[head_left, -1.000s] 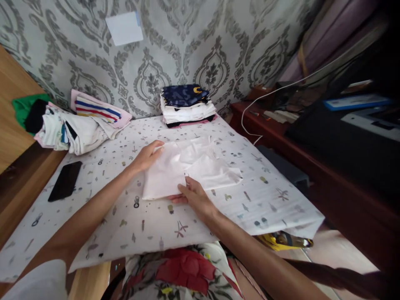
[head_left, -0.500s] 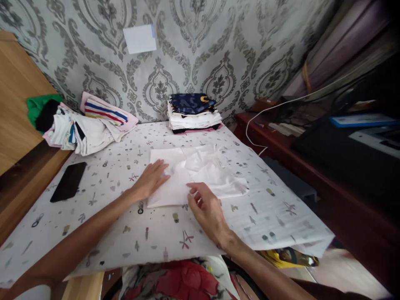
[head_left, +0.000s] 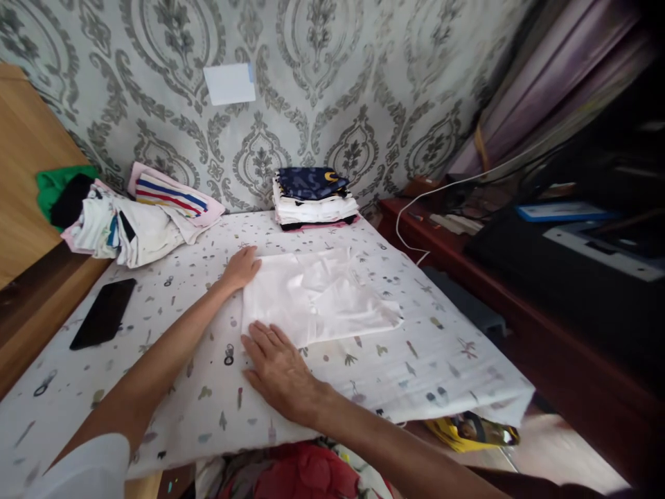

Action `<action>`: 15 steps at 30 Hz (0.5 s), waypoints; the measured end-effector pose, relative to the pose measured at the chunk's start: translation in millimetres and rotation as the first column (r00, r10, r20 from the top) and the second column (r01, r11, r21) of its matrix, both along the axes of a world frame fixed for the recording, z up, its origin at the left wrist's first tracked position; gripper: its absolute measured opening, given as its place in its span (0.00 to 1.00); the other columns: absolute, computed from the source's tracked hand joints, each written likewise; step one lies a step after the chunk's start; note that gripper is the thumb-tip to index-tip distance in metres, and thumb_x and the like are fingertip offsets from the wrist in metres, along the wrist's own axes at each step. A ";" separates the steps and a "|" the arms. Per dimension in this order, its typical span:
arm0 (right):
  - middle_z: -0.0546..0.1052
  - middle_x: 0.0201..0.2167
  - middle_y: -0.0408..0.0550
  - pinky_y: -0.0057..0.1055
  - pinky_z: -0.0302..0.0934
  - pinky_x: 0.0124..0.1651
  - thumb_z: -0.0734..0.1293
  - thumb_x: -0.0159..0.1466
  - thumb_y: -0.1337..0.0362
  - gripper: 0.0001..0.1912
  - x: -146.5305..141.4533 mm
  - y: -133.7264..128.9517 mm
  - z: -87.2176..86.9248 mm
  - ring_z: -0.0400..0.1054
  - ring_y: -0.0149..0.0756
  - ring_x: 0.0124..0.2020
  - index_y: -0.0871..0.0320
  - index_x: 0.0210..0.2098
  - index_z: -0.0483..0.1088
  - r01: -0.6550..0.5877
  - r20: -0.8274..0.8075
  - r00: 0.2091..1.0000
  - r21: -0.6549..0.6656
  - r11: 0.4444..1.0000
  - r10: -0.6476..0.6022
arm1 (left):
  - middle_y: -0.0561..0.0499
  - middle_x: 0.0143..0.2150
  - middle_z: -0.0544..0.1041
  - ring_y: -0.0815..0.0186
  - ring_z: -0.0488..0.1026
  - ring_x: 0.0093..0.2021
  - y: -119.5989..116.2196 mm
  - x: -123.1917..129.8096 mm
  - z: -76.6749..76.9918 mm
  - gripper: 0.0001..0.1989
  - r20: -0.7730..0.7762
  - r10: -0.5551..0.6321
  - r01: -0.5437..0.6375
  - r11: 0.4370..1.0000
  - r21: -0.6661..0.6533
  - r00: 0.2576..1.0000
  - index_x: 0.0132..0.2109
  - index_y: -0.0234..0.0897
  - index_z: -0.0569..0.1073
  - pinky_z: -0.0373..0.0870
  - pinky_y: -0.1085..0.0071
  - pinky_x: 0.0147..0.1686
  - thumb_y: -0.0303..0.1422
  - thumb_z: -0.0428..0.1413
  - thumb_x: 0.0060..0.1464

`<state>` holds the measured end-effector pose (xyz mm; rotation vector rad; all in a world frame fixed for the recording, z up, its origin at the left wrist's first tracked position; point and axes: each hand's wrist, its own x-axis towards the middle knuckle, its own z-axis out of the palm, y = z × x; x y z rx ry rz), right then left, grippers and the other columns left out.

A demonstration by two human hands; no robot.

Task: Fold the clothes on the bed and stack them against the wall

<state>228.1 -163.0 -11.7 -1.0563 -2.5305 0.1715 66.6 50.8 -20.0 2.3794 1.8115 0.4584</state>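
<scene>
The white folded garment [head_left: 280,294] is of thin, soft cloth, lightly wrinkled. The black rectangular phone [head_left: 104,313] looks smooth and glossy. The light-brown board [head_left: 31,166] is wood.

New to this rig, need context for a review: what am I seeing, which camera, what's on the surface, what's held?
No robot here: a person's two bare hands, seen from one camera worn on the head, looking forward and down.
A white garment lies on a patterned cloth. The left hand is at its far-left corner, possibly pinching it; the right hand lies flat at the near-left edge, gripping nothing.
Around it: black phone left, clothes pile back left, folded stack by the wall.
</scene>
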 end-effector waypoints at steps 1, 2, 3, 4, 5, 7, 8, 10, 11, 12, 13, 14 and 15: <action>0.71 0.59 0.63 0.48 0.60 0.62 0.65 0.69 0.61 0.24 -0.6 -0.4 3.4 0.62 0.50 0.62 0.66 0.61 0.65 0.033 0.014 0.999 0.016 0.999 -0.033 | 0.35 0.65 0.67 0.53 0.63 0.66 -1.3 -2.5 1.7 0.24 0.017 0.019 -0.020 1.000 0.022 1.000 0.63 0.33 0.63 0.59 0.57 0.64 0.35 0.46 0.62; 0.74 0.55 0.62 0.47 0.64 0.57 0.64 0.69 0.64 0.21 -1.7 -0.5 7.0 0.66 0.50 0.57 0.66 0.59 0.66 0.068 0.035 0.997 0.031 0.997 -0.069 | 0.35 0.61 0.70 0.52 0.66 0.63 -1.8 -5.4 4.3 0.23 0.043 0.050 -0.052 0.998 0.039 0.998 0.62 0.33 0.65 0.61 0.57 0.62 0.35 0.48 0.61; 0.76 0.50 0.60 0.46 0.67 0.52 0.63 0.69 0.67 0.18 -3.2 -0.2 10.7 0.68 0.49 0.52 0.65 0.57 0.68 0.099 0.063 0.993 0.045 0.994 -0.102 | 0.36 0.57 0.74 0.51 0.69 0.60 -1.5 -8.3 7.5 0.23 0.082 0.090 -0.094 0.995 0.042 0.993 0.59 0.33 0.67 0.64 0.57 0.59 0.36 0.50 0.59; 0.76 0.45 0.59 0.45 0.68 0.47 0.62 0.68 0.70 0.15 -4.9 0.5 14.1 0.69 0.48 0.47 0.64 0.54 0.70 0.118 0.093 0.988 0.058 0.991 -0.123 | 0.38 0.51 0.77 0.50 0.72 0.56 -0.5 -11.0 11.1 0.21 0.138 0.138 -0.142 0.990 0.019 0.981 0.56 0.34 0.69 0.66 0.58 0.55 0.36 0.53 0.56; 0.76 0.42 0.58 0.44 0.68 0.44 0.62 0.67 0.73 0.13 -6.4 1.5 17.3 0.69 0.47 0.44 0.64 0.50 0.71 0.126 0.123 0.983 0.068 0.990 -0.133 | 0.41 0.44 0.78 0.50 0.74 0.51 0.9 -13.3 14.8 0.19 0.217 0.195 -0.191 0.981 -0.042 0.956 0.51 0.36 0.72 0.69 0.60 0.50 0.36 0.57 0.52; 0.76 0.38 0.57 0.42 0.67 0.40 0.61 0.66 0.76 0.10 -8.3 4.1 22.2 0.69 0.47 0.41 0.63 0.43 0.72 0.122 0.162 0.978 0.073 0.990 -0.132 | 0.49 0.30 0.77 0.52 0.76 0.39 4.2 -16.1 22.1 0.14 0.378 0.316 -0.244 0.943 -0.225 0.870 0.40 0.38 0.75 0.70 0.65 0.38 0.33 0.64 0.42; 0.75 0.37 0.57 0.41 0.67 0.39 0.62 0.65 0.76 0.09 -8.6 5.4 24.1 0.69 0.46 0.41 0.63 0.40 0.72 0.117 0.170 0.977 0.065 0.991 -0.127 | 0.52 0.24 0.73 0.54 0.75 0.34 5.5 -16.3 25.5 0.12 0.437 0.365 -0.244 0.919 -0.309 0.822 0.33 0.39 0.74 0.68 0.68 0.32 0.31 0.65 0.38; 0.75 0.37 0.57 0.39 0.67 0.36 0.62 0.65 0.77 0.08 -7.7 7.3 27.2 0.69 0.46 0.41 0.63 0.40 0.72 0.117 0.171 0.978 0.032 0.993 -0.121 | 0.56 0.16 0.67 0.60 0.71 0.26 6.2 -14.7 31.9 0.11 0.503 0.415 -0.216 0.888 -0.407 0.758 0.24 0.39 0.70 0.61 0.72 0.24 0.26 0.65 0.33; 0.76 0.38 0.57 0.38 0.67 0.35 0.62 0.64 0.77 0.08 -6.6 7.8 28.6 0.69 0.46 0.41 0.64 0.40 0.71 0.122 0.166 0.978 0.012 0.992 -0.122 | 0.57 0.14 0.65 0.62 0.69 0.23 5.5 -13.2 35.3 0.11 0.519 0.419 -0.200 0.882 -0.426 0.745 0.21 0.39 0.68 0.58 0.73 0.22 0.25 0.64 0.32; 0.76 0.38 0.56 0.37 0.67 0.33 0.62 0.63 0.77 0.09 -5.3 7.9 30.3 0.70 0.46 0.41 0.64 0.41 0.71 0.130 0.159 0.979 -0.009 0.992 -0.126 | 0.57 0.14 0.64 0.64 0.68 0.21 4.0 -11.3 39.1 0.11 0.534 0.420 -0.184 0.879 -0.439 0.734 0.20 0.39 0.67 0.57 0.74 0.20 0.24 0.63 0.32; 0.76 0.39 0.56 0.37 0.66 0.32 0.63 0.63 0.77 0.10 -3.9 7.8 32.2 0.70 0.46 0.42 0.64 0.42 0.71 0.139 0.149 0.980 -0.028 0.990 -0.134 | 0.57 0.14 0.64 0.65 0.67 0.19 1.9 -9.5 43.4 0.11 0.557 0.427 -0.168 0.874 -0.455 0.712 0.20 0.38 0.66 0.57 0.75 0.19 0.24 0.63 0.32; 0.76 0.40 0.56 0.36 0.66 0.32 0.63 0.62 0.77 0.10 -2.3 7.5 34.5 0.70 0.46 0.42 0.64 0.42 0.70 0.153 0.136 0.980 -0.044 0.987 -0.145 | 0.57 0.14 0.66 0.66 0.66 0.18 -0.6 -7.8 48.3 0.11 0.585 0.435 -0.151 0.870 -0.470 0.685 0.20 0.38 0.66 0.58 0.75 0.19 0.24 0.62 0.33; 0.76 0.41 0.56 0.36 0.66 0.32 0.63 0.62 0.77 0.11 -0.7 7.1 37.1 0.70 0.46 0.42 0.63 0.43 0.70 0.166 0.117 0.980 -0.062 0.984 -0.158 | 0.56 0.16 0.68 0.67 0.67 0.18 -3.3 -6.5 53.8 0.10 0.615 0.443 -0.134 0.866 -0.482 0.652 0.21 0.38 0.67 0.60 0.75 0.19 0.25 0.62 0.33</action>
